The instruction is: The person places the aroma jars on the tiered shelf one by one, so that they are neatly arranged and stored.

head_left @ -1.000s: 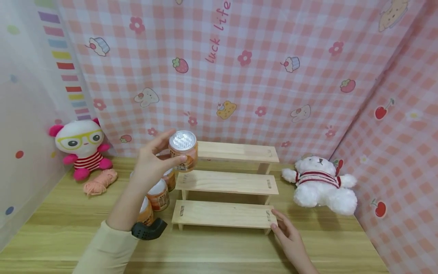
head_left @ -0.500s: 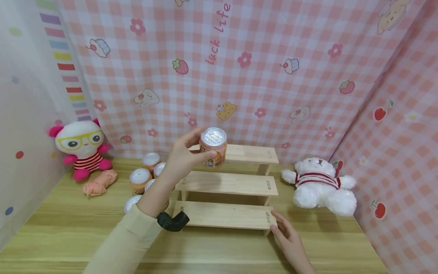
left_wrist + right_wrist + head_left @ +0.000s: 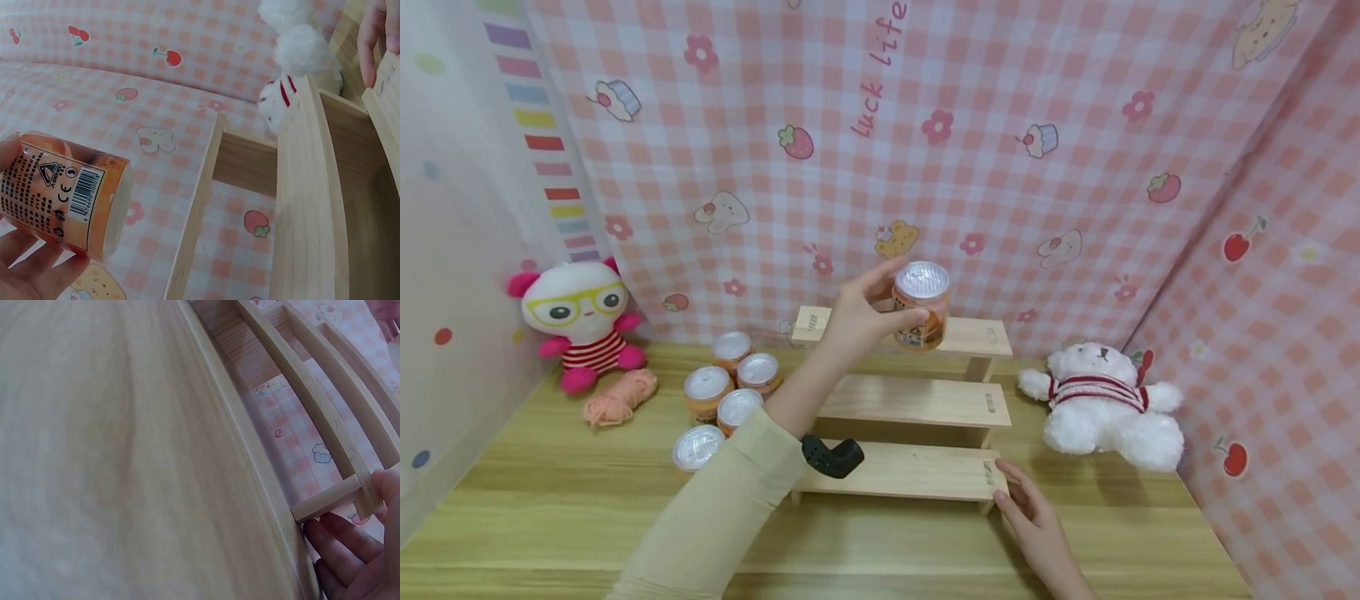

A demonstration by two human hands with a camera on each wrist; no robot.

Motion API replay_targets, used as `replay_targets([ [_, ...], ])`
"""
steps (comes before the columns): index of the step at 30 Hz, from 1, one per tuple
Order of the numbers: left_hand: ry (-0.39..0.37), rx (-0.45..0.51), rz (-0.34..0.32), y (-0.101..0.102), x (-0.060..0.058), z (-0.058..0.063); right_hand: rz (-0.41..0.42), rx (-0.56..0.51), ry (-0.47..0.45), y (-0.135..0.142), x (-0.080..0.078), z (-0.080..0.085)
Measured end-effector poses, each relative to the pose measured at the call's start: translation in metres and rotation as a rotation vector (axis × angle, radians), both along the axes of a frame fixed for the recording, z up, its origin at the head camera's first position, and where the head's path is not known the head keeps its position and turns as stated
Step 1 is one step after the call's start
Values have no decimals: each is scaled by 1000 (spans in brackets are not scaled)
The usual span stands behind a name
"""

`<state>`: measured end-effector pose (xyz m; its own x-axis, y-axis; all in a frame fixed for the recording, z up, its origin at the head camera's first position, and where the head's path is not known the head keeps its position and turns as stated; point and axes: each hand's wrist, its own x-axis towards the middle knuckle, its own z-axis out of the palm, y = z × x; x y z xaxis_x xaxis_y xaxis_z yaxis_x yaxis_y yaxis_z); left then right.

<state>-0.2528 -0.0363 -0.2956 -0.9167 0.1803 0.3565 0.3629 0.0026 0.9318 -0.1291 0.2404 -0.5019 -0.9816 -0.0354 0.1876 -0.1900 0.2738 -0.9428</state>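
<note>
My left hand [image 3: 868, 312] grips a small round jar [image 3: 931, 321] with a silvery lid and an orange printed label. It holds the jar upright, overlapping the top tier in the head view. A barcode and a CE mark show on the jar [image 3: 65, 194] in the left wrist view, with the fingers [image 3: 56, 272] curled beneath it. The three-tier wooden stand [image 3: 917, 402] has no jars on its visible boards. My right hand [image 3: 1033, 517] holds the right end of the lowest tier. In the right wrist view, its fingers [image 3: 340, 550] lie behind the end leg [image 3: 328, 499].
Several matching jars [image 3: 707, 385] stand left of the stand, partly behind my left sleeve [image 3: 715, 508]. A panda plush [image 3: 583, 325] and a pink yarn skein [image 3: 621, 398] are at far left. A white bear plush [image 3: 1105, 404] lies right. A checked curtain [image 3: 970, 183] hangs behind.
My left hand has carried the jar rightward and slightly up, from the stand's left end to past its middle. The group of jars has come into fuller view. My right hand has stayed put.
</note>
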Motion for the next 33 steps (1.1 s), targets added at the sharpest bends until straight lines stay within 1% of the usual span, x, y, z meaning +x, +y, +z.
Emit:
replay_targets([
  [2,-11,3,-15,7,-3,1,-5,0,2,0,0,0],
  [6,-7,-3,-29,19,-9,1,-7,2,10,0,0,0],
  [13,6,-15,-25,33,-19,-3,-1,5,18,-1,0,0],
  [17,-5,-19,-19,36,-24,-6,-3,3,15,-1,0,0],
  [33,-69,-46,9,38,-37,-17,13,-7,12,-1,0,1],
])
